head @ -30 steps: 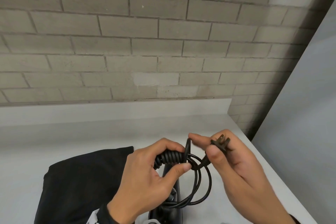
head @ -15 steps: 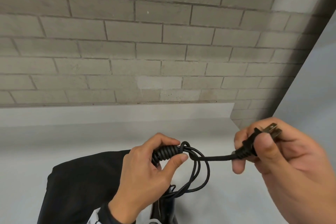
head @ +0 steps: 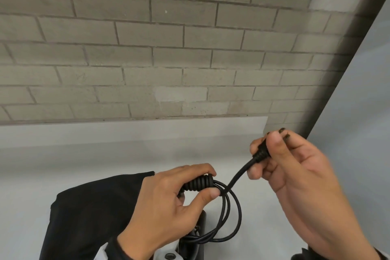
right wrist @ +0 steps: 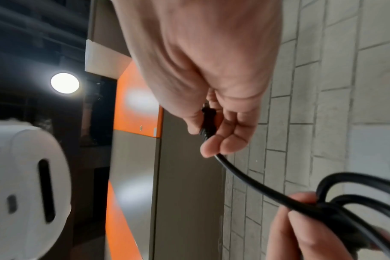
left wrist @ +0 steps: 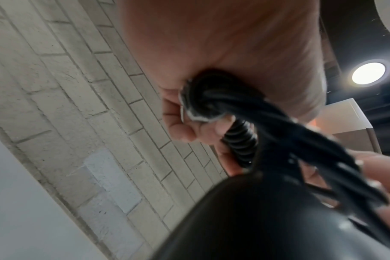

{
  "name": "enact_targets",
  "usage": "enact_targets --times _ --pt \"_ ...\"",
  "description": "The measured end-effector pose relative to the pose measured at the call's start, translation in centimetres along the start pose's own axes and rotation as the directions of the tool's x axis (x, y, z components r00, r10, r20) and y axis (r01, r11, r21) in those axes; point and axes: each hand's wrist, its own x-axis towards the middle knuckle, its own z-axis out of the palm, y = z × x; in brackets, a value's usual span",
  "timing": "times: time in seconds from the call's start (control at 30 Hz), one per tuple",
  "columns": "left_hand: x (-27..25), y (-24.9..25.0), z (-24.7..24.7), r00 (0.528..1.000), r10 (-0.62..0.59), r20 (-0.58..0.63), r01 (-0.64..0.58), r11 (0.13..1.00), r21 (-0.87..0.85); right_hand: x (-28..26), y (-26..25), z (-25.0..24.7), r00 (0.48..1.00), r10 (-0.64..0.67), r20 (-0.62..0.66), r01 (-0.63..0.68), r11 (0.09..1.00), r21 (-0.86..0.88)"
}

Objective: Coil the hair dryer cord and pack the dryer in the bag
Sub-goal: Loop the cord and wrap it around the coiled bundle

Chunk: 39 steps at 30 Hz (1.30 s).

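Observation:
My left hand (head: 168,200) grips the wrapped bundle of black cord (head: 199,183), thumb and fingers curled round the tight turns; loose loops (head: 231,215) hang below it. The same bundle (left wrist: 241,140) shows in the left wrist view. My right hand (head: 295,167) pinches the black plug (head: 262,152) and holds the cord end taut up and to the right; the plug (right wrist: 208,121) sits between thumb and fingers. The black hair dryer (head: 194,236) hangs below the left hand, mostly hidden. The black bag (head: 90,213) lies flat on the white table at lower left.
A white table (head: 105,158) runs to a grey brick wall (head: 168,48) behind. A grey panel (head: 358,101) stands close on the right, past the table's right edge.
My right hand pulled the plug out to the right and drew the cord end tight against the bundle, then came back slightly toward the left hand. The left hand kept its grip.

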Motion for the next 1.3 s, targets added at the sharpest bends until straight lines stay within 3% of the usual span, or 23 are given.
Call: enact_targets --times 0.23,0.5,0.6,0.7,0.8,0.87,0.97,1.07,1.17,1.3 --pt "0.1 0.0 0.1 0.998 0.06 -0.009 -0.06 0.998 0.01 1.0 1.5 0.4 0.974 0.225 -0.035 -0.21 0.947 0.242" --pt "-0.5 -0.5 0.0 0.992 0.117 -0.046 -0.12 0.991 -0.052 0.5 5.0 -0.1 0.929 0.322 -0.18 -0.248 0.907 0.342" --pt "-0.6 -0.5 0.2 0.992 0.122 -0.042 -0.125 0.99 -0.073 -0.2 5.7 -0.2 0.939 0.296 -0.177 -0.263 0.946 0.188" --pt "-0.7 -0.4 0.2 0.994 0.104 -0.042 -0.108 0.989 -0.105 -1.0 6.2 -0.5 0.97 0.174 -0.168 -0.198 0.97 -0.141" --pt "-0.7 -0.5 0.2 0.996 0.083 -0.043 -0.088 0.988 -0.124 -1.7 6.8 -0.9 0.993 0.048 -0.11 -0.095 0.874 -0.476" --pt "-0.6 -0.5 0.2 0.996 0.075 -0.051 -0.081 0.989 -0.127 -2.0 7.4 -1.0 0.996 0.038 -0.085 -0.077 0.844 -0.53" --pt "-0.5 -0.4 0.3 0.995 0.091 -0.041 -0.095 0.988 -0.118 -2.4 7.8 -0.8 0.988 0.153 0.021 -0.134 0.914 -0.384" --pt "-0.4 -0.2 0.5 0.994 0.099 -0.042 -0.103 0.985 -0.138 -2.8 8.1 -0.5 0.937 0.316 0.152 -0.279 0.934 -0.224" --pt "-0.4 -0.2 0.5 0.994 0.101 -0.043 -0.107 0.982 -0.154 -3.1 8.5 -0.2 0.859 0.441 0.261 -0.459 0.889 0.007" --pt "-0.4 -0.6 0.5 0.995 0.087 -0.056 -0.094 0.984 -0.151 -3.5 8.5 0.2 0.81 0.484 0.331 -0.559 0.808 0.187"
